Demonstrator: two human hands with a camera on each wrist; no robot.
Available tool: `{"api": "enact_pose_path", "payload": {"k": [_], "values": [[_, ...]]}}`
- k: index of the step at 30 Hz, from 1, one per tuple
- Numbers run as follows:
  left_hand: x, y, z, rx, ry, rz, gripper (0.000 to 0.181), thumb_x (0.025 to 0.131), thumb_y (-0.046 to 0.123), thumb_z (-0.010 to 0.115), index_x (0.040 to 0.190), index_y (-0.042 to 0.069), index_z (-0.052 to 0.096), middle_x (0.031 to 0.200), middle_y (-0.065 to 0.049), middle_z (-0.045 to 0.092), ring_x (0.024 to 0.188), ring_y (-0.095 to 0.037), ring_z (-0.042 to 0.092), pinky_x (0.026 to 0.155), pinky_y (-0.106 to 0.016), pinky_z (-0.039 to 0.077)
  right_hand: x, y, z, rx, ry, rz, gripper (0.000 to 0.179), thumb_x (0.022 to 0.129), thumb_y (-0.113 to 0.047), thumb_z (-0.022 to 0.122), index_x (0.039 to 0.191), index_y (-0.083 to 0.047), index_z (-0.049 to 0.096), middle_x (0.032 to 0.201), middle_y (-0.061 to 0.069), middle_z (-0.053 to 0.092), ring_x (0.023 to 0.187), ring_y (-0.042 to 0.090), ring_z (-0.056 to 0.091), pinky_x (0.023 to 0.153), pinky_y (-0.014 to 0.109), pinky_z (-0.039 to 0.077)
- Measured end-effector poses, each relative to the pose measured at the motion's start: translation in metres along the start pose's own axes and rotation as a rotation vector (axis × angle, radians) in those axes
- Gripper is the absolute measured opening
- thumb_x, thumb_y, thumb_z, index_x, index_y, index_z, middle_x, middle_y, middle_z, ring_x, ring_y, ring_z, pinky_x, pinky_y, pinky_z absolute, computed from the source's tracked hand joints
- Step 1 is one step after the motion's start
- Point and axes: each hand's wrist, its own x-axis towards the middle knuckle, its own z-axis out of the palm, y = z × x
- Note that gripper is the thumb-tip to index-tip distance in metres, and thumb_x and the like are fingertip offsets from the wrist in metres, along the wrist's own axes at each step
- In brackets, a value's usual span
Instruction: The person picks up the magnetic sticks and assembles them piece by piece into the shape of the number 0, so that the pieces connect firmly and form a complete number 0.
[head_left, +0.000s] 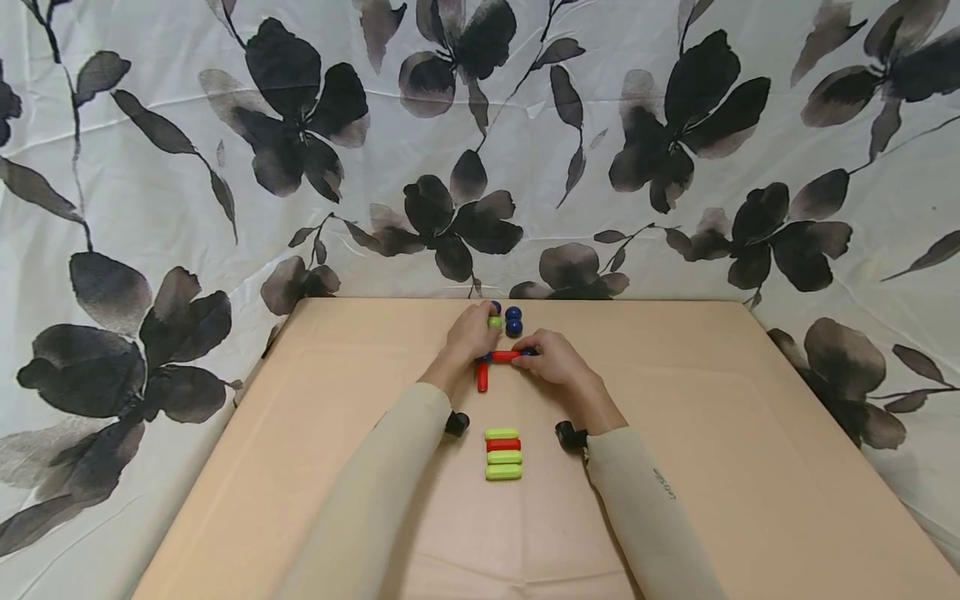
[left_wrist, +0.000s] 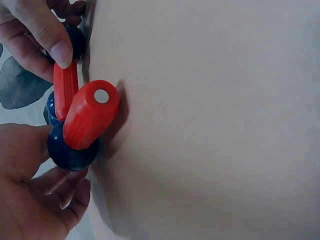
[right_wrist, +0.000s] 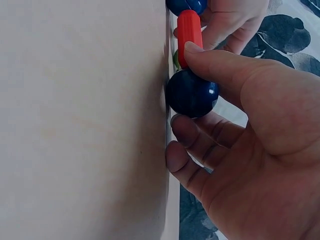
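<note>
A magnetic building set is joined near the far table edge. Its corner blue ball (left_wrist: 70, 155) bears a red magnetic rod (head_left: 482, 377) pointing toward me, with a silver magnet at its free end. A second red rod (head_left: 505, 356) runs right to another blue ball (right_wrist: 192, 94). My left hand (head_left: 472, 333) holds the corner ball, its thumb partly hidden behind it. Beside those fingers show a green rod (head_left: 494, 322) and a blue ball (head_left: 496, 307). My right hand (head_left: 557, 358) pinches the second red rod near its right end, fingers under the ball there.
Two loose blue balls (head_left: 513, 321) sit at the far edge between the hands. Closer to me, several green rods (head_left: 503, 472) and one red rod (head_left: 503, 445) lie in a stacked row. A floral cloth (head_left: 450, 150) hangs behind the table (head_left: 712, 417).
</note>
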Motion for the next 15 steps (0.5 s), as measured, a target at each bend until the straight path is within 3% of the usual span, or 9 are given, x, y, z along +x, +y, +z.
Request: {"api": "enact_pose_path", "payload": {"k": [4, 9, 12, 15], "values": [[-0.003, -0.005, -0.002, -0.037, 0.008, -0.008, 0.035, 0.102, 0.021, 0.067, 0.132, 0.008, 0.056, 0.116, -0.012, 0.062, 0.102, -0.029, 0.058, 0.089, -0.042, 0.049, -0.001, -0.001, 0.002, 0.015, -0.005, 0.026, 0.021, 0.095, -0.023, 0.078, 0.115, -0.014, 0.08, 0.099, 0.008, 0.065, 0.091, 0.025, 0.055, 0.078, 0.035, 0.042], [-0.007, -0.023, -0.005, -0.163, 0.083, 0.011, 0.045, 0.105, 0.025, 0.061, 0.144, 0.005, 0.053, 0.127, -0.015, 0.059, 0.109, -0.029, 0.057, 0.099, -0.043, 0.048, -0.001, 0.0, 0.003, 0.021, -0.006, 0.041, 0.022, 0.096, -0.023, 0.077, 0.116, -0.015, 0.08, 0.101, 0.008, 0.064, 0.093, 0.026, 0.055, 0.079, 0.036, 0.043], [-0.016, -0.034, -0.009, -0.27, 0.128, 0.043, 0.049, 0.106, 0.025, 0.061, 0.148, 0.002, 0.052, 0.126, -0.016, 0.055, 0.107, -0.027, 0.055, 0.097, -0.04, 0.048, -0.001, 0.001, 0.001, 0.021, -0.006, 0.045, 0.023, 0.096, -0.024, 0.077, 0.117, -0.015, 0.079, 0.103, 0.008, 0.065, 0.095, 0.027, 0.055, 0.081, 0.037, 0.044], [-0.034, -0.043, -0.015, -0.369, 0.154, 0.069, 0.048, 0.106, 0.024, 0.062, 0.146, 0.0, 0.054, 0.122, -0.017, 0.053, 0.104, -0.025, 0.054, 0.091, -0.037, 0.047, -0.001, 0.0, 0.0, 0.014, -0.013, 0.051, 0.024, 0.096, -0.024, 0.076, 0.119, -0.015, 0.079, 0.106, 0.008, 0.065, 0.096, 0.026, 0.055, 0.083, 0.036, 0.044]]}}
